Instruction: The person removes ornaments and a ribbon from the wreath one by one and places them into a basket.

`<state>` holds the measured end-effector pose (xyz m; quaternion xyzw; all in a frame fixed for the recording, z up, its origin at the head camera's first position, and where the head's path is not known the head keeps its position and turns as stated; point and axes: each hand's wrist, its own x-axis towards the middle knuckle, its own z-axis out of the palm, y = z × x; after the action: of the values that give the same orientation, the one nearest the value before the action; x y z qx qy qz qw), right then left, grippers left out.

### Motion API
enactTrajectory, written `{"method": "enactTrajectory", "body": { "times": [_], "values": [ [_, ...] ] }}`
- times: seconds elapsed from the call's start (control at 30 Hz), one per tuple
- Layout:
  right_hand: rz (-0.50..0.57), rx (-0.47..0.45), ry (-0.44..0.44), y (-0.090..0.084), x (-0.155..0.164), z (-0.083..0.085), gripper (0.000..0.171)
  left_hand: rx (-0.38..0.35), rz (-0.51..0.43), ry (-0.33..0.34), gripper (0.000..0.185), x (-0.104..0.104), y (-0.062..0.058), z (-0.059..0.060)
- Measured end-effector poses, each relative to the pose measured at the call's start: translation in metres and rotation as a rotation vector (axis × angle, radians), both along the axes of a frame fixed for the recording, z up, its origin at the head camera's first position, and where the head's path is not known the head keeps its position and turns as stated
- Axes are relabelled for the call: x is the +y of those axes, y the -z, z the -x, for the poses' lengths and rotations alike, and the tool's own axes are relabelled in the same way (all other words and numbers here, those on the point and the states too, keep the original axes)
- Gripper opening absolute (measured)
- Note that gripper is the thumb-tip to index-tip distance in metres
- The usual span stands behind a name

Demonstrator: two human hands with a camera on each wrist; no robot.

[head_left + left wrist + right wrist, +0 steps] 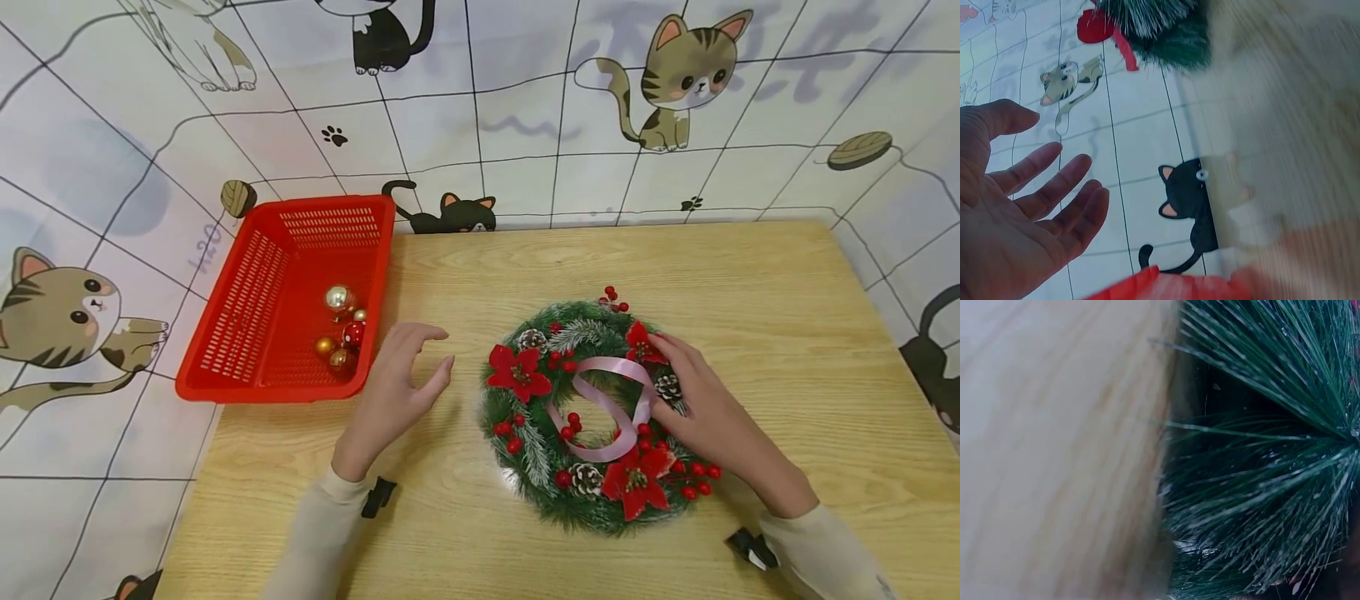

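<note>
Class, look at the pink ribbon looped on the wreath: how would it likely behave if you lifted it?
The pink ribbon probably droops limply, since it lies in soft curving loops. It looks thin, so likely very light. Its sheen suggests it may slip between fingers.

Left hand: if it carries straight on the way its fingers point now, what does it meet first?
The left hand points up and right over bare table; probably nothing before the table's far edge, passing between the red basket and the wreath. Height unclear.

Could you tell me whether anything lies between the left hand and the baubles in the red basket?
Only the basket's near wall. The left hand hovers open over bare table just right of it, and the baubles lie directly inside that wall.
</note>
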<state>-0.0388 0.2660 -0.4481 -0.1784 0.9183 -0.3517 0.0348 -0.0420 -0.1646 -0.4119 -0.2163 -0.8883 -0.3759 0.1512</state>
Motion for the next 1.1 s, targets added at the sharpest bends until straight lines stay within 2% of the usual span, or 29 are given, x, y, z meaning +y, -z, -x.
{"method": "enactTrajectory", "body": {
  "times": [0.3, 0.57, 0.97, 1.1],
  "values": [
    [-0.004, 0.012, -0.019, 0.000, -0.002, 0.003, 0.090, -0.093, -0.056, 0.116, 0.031, 0.027, 0.002, 0.007],
    [-0.022, 0.000, -0.026, -0.001, -0.010, 0.006, 0.090, -0.099, -0.023, 0.235, 0.032, 0.053, 0.006, 0.013],
    [-0.020, 0.009, -0.044, 0.001, -0.015, 0.008, 0.091, -0.062, 0.070, 0.291, 0.032, 0.081, 0.002, 0.021],
    [-0.019, 0.009, -0.046, 0.000, -0.017, 0.007, 0.091, -0.074, 0.104, 0.302, 0.033, 0.090, 0.003, 0.024]
  ]
}}
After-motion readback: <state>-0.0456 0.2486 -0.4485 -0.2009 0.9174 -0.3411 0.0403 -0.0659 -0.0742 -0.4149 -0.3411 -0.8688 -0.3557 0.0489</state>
